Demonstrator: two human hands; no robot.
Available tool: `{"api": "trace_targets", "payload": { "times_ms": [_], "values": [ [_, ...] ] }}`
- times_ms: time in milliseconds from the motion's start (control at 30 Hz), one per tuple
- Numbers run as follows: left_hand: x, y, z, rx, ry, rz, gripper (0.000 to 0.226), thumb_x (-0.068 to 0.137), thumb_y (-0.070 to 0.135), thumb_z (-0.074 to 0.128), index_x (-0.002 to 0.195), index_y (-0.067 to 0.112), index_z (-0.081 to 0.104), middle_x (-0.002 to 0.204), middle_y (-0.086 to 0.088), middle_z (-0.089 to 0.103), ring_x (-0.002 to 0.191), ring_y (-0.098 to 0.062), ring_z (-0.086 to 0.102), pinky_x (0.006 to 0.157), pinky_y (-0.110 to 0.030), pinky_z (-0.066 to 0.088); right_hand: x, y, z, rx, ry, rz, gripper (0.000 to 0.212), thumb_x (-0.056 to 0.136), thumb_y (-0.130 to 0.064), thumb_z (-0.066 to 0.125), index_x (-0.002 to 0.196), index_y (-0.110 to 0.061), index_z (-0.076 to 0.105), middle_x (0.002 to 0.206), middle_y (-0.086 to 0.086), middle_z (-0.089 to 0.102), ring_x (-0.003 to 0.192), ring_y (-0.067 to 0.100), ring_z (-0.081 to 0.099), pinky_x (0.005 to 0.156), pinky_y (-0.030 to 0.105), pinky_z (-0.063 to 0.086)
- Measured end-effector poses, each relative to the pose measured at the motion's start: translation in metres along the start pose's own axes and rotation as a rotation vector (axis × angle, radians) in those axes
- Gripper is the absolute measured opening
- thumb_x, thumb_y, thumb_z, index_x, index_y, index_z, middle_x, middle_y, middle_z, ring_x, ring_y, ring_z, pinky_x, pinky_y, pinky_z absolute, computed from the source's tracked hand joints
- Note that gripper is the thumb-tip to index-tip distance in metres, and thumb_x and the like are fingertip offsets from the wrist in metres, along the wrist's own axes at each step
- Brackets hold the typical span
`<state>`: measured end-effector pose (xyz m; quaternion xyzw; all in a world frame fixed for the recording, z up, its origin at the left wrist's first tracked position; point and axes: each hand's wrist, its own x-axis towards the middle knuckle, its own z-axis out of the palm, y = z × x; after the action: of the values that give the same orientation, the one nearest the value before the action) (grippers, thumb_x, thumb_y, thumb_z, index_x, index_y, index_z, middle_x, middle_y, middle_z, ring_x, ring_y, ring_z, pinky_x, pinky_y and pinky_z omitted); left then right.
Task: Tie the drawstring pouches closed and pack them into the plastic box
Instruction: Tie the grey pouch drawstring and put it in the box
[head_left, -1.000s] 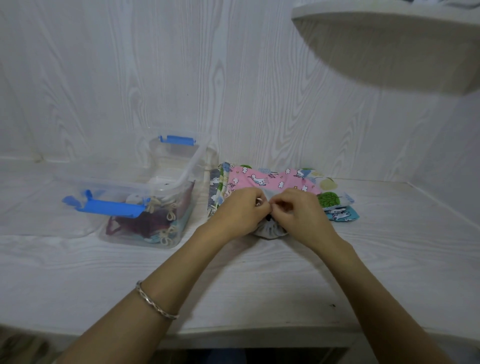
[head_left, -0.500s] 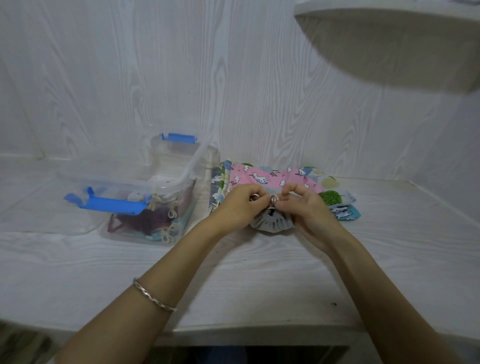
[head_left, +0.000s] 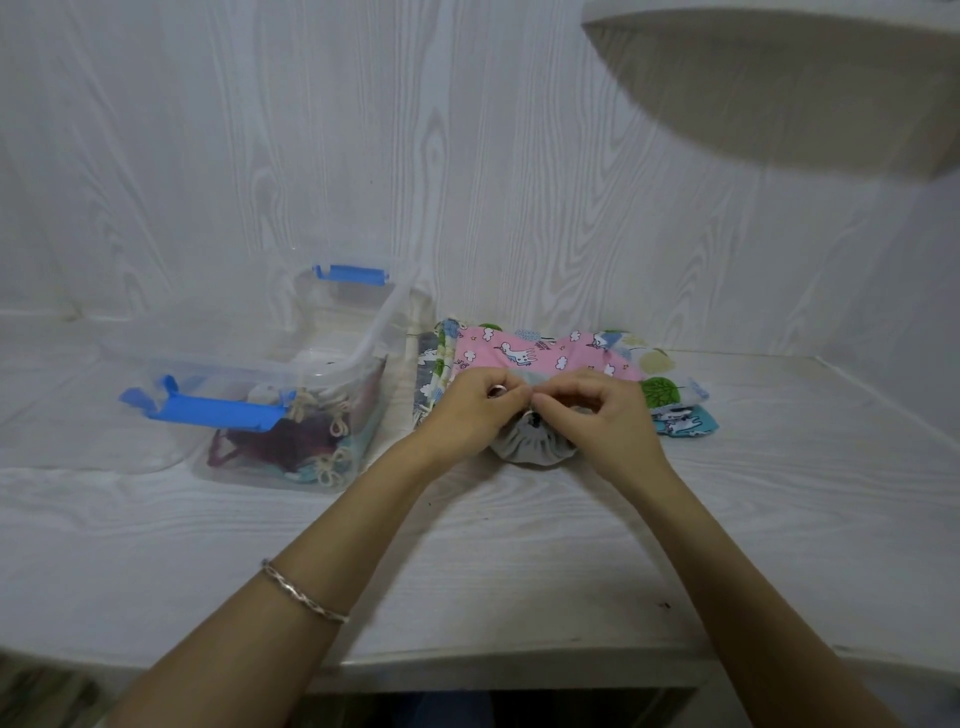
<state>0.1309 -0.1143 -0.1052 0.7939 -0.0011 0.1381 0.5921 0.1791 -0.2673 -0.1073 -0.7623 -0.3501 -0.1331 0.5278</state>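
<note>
Where the two sets of fingers meet, fingertip to fingertip, they curl tight around the pale drawstring (head_left: 530, 413) of a grey pouch (head_left: 524, 451). The left hand (head_left: 475, 413) has a loop of cord pinched among its fingers (head_left: 505, 399), and the right hand (head_left: 600, 418) nips the cord between thumb and forefinger (head_left: 549, 402). Directly under the fingers sits the pouch's gathered mouth, pointing up into them. Its pleats fan out from there toward the person, and the puckered body rests on the tabletop (head_left: 519, 561). The visible part spreads wider left to right, while the hands hide the rest, so its true long axis cannot be told. Just beyond the fingers lies a pile of flat printed pouches (head_left: 670, 397), with a pink unicorn pouch (head_left: 524, 356) on top, stretched left to right. Well to the left of the fingers stands the clear plastic box (head_left: 358, 358) with blue latches, its short end toward the person and tied pouches inside. A bracelet (head_left: 304, 597) circles the left wrist.
</note>
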Motion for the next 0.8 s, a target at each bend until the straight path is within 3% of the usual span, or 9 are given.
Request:
{"api": "trace_targets", "payload": {
  "times_ms": [167,300,367,433,533,600,733,800],
  "values": [
    [0.000,0.001,-0.004,0.050,-0.017,0.018,0.018,0.093,0.015,0.061,0.086,0.002,0.070,0.063,0.001,0.058,0.053,-0.001,0.049,0.053,-0.013,0.037,0.002,0.007,-0.003,-0.030,-0.004,0.009,0.023,0.083,-0.005,0.072,0.078,-0.028,0.071,0.081,-0.005,0.070,0.075,0.000,0.063,0.072,0.012,0.047],
    [0.003,-0.001,-0.018,0.338,0.117,0.090,0.016,0.090,0.018,0.064,0.079,0.008,0.070,0.069,0.004,0.062,0.053,0.004,0.050,0.054,-0.008,0.036,0.001,0.017,-0.019,-0.028,-0.020,0.059,0.009,0.088,-0.005,0.067,0.083,-0.011,0.071,0.086,0.002,0.068,0.076,0.004,0.061,0.075,0.015,0.049],
    [0.003,-0.006,-0.020,0.437,0.170,0.092,0.018,0.092,0.023,0.062,0.078,0.012,0.067,0.078,0.003,0.066,0.064,0.000,0.054,0.065,-0.017,0.044,0.000,0.021,-0.027,-0.052,-0.085,0.070,0.009,0.090,-0.005,0.064,0.085,-0.008,0.071,0.084,0.001,0.067,0.074,0.001,0.060,0.073,0.013,0.048],
    [-0.001,-0.010,-0.017,0.511,0.229,0.095,0.018,0.093,0.027,0.059,0.078,0.019,0.064,0.077,0.004,0.066,0.073,-0.011,0.058,0.074,-0.035,0.050,-0.004,0.023,-0.029,-0.034,-0.153,0.108,0.009,0.091,-0.005,0.062,0.086,-0.006,0.069,0.079,-0.002,0.065,0.067,-0.005,0.057,0.068,0.008,0.044],
    [-0.009,-0.012,-0.012,0.515,0.223,0.123,0.015,0.094,0.028,0.056,0.083,0.022,0.063,0.075,0.006,0.066,0.076,-0.016,0.062,0.075,-0.043,0.052,-0.005,0.021,-0.026,0.101,-0.194,0.229,0.011,0.092,-0.003,0.060,0.084,-0.006,0.066,0.071,-0.003,0.063,0.061,-0.002,0.057,0.064,0.011,0.044],
    [-0.012,-0.013,-0.010,0.540,0.193,0.131,0.013,0.095,0.029,0.055,0.087,0.023,0.064,0.078,0.006,0.067,0.078,-0.017,0.063,0.075,-0.043,0.052,-0.003,0.022,-0.024,0.143,-0.226,0.317,0.017,0.094,-0.013,0.060,0.081,-0.004,0.068,0.071,0.000,0.065,0.064,0.005,0.058,0.065,0.017,0.045],
    [-0.014,-0.017,-0.006,0.578,0.200,0.164,0.011,0.093,0.031,0.058,0.088,0.025,0.065,0.081,0.007,0.069,0.078,-0.015,0.063,0.075,-0.041,0.052,0.002,0.021,-0.014,0.060,-0.326,0.429,0.063,0.083,-0.057,0.060,0.073,0.005,0.067,0.068,0.009,0.059,0.063,0.017,0.049,0.065,0.032,0.035],
    [-0.016,-0.019,-0.003,0.592,0.205,0.178,0.009,0.091,0.031,0.059,0.087,0.026,0.066,0.080,0.008,0.069,0.078,-0.013,0.063,0.074,-0.040,0.052,0.006,0.019,-0.009,0.053,-0.323,0.458,0.055,0.083,-0.051,0.067,0.061,-0.001,0.064,0.061,0.005,0.056,0.058,0.014,0.047,0.061,0.029,0.033]
  ]
}}
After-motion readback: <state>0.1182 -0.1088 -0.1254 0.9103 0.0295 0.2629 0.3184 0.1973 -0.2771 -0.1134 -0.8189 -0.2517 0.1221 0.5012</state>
